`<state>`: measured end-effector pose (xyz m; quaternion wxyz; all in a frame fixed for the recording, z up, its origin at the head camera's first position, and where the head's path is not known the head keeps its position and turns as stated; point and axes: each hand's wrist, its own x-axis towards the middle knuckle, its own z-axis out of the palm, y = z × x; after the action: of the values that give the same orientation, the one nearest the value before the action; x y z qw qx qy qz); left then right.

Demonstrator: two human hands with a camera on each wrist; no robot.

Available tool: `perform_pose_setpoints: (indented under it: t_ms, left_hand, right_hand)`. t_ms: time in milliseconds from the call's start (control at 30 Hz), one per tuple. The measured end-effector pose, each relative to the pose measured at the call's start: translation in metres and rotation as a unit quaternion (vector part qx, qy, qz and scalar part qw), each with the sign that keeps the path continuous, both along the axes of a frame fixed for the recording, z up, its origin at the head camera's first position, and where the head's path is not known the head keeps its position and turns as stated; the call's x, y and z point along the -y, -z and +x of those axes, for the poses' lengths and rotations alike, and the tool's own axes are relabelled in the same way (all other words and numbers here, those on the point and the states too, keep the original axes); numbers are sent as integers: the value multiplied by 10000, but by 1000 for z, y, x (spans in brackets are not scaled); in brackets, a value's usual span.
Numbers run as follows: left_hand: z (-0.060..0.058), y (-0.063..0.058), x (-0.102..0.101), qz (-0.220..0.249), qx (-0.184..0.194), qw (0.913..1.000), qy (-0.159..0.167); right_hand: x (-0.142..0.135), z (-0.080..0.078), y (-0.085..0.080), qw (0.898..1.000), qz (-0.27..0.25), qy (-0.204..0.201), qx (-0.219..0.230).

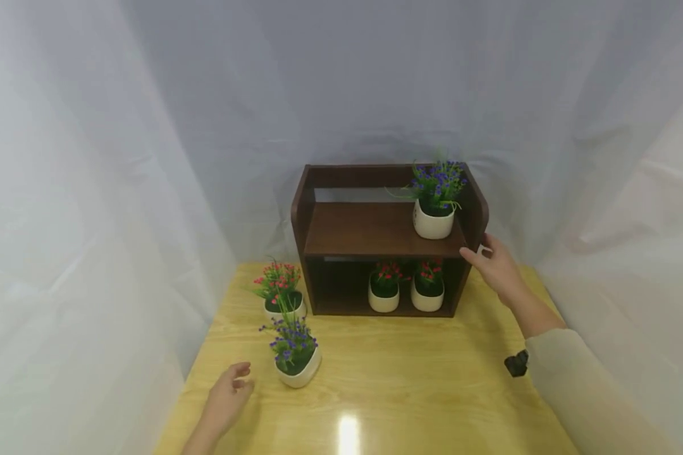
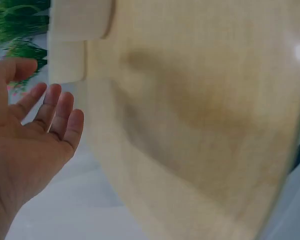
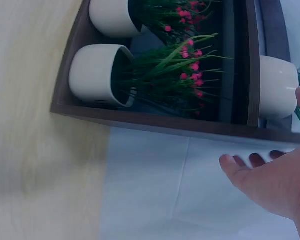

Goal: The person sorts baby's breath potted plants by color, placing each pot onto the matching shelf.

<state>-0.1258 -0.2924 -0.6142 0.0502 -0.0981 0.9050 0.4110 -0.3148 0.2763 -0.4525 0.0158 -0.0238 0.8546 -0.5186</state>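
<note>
My left hand (image 1: 226,395) hovers over the table's left side with fingers loosely bent and nothing in them. Just right of it stands a white pot of purple flowers (image 1: 298,366), and behind that a pot of red flowers (image 1: 279,297). At the right side panel of a dark brown two-tier shelf (image 1: 358,230) is my right hand (image 1: 496,268), thumb by the upper board's front edge, fingers spread outside the panel. Another purple-flower pot (image 1: 434,221) sits on the upper board near that thumb. Below, two red-flower pots (image 1: 384,300) (image 3: 95,75) stand side by side.
The shelf stands at the back of a yellow wooden table (image 1: 387,379). A small black object (image 1: 516,364) shows beside the right sleeve. Pale curtains (image 1: 91,189) hang behind and on both sides.
</note>
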Motion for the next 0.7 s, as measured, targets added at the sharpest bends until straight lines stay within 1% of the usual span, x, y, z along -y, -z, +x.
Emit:
perform_pose_setpoints:
  t_ms: [100, 200, 233, 333, 433, 533, 600, 700]
  left_hand:
    - [3, 19, -1, 163, 112, 9997, 145]
    - [3, 31, -2, 54, 77, 9997, 237]
    - [2, 34, -3, -7, 33, 9997, 259]
    - [-4, 40, -6, -171, -128, 9992, 341]
    - [-10, 45, -8, -222, -234, 9985, 444]
    - [-18, 49, -11, -241, -254, 9978, 566]
    - [-24, 50, -12, -231, -285, 9973, 642]
    - [-33, 51, -13, -365, -331, 9957, 786]
  right_hand:
    - [9, -14, -7, 9992, 195, 194, -282]
    - [15, -25, -7, 9967, 403, 535, -460]
    - [16, -29, -5, 9956, 450, 640, -510]
    - [16, -38, 0, 9934, 429, 880, -596]
    - [16, -45, 6, 9926, 372, 991, -599]
    - [15, -49, 11, 9924, 421, 994, -589]
    - [13, -51, 14, 9921, 543, 941, -624]
    - [13, -55, 19, 9897, 794, 869, -811]
